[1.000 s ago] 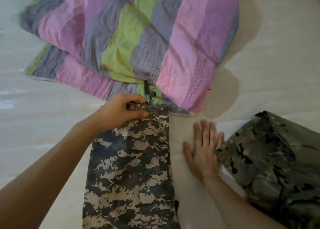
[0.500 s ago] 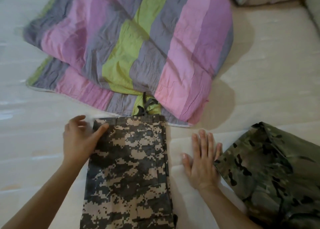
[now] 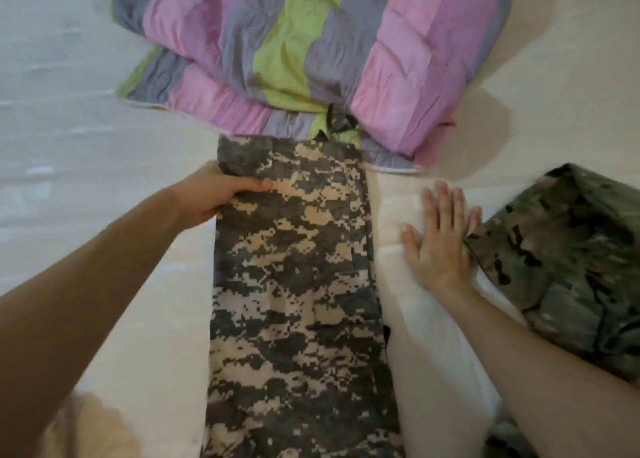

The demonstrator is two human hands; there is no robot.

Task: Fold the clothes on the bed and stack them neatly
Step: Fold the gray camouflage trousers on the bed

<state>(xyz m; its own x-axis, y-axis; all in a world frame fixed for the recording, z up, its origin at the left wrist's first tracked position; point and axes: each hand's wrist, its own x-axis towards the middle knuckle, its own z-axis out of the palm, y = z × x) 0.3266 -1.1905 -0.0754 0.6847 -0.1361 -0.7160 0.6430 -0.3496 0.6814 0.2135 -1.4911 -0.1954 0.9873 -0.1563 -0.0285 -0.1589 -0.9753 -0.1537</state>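
Note:
Grey-and-tan pixel-camouflage trousers (image 3: 298, 284) lie folded lengthwise down the middle of the bed, waistband at the far end. My left hand (image 3: 214, 194) grips their upper left edge, thumb on top of the cloth and fingers underneath. My right hand (image 3: 440, 235) rests flat with straight fingers on a white folded cloth (image 3: 426, 319) just right of the trousers. A green-brown camouflage garment (image 3: 568, 256) lies folded at the right, touching my right hand's outer edge.
A striped quilt (image 3: 311, 52) in pink, grey and lime is bunched at the far side, overlapping the trousers' waistband end. The pale bedsheet (image 3: 76, 152) stretches out to the left. A pale blurred patch (image 3: 93, 426) sits at the lower left.
My left hand slid from the trousers' top left corner down their left edge and took hold of it. My right hand has stayed flat on the white cloth.

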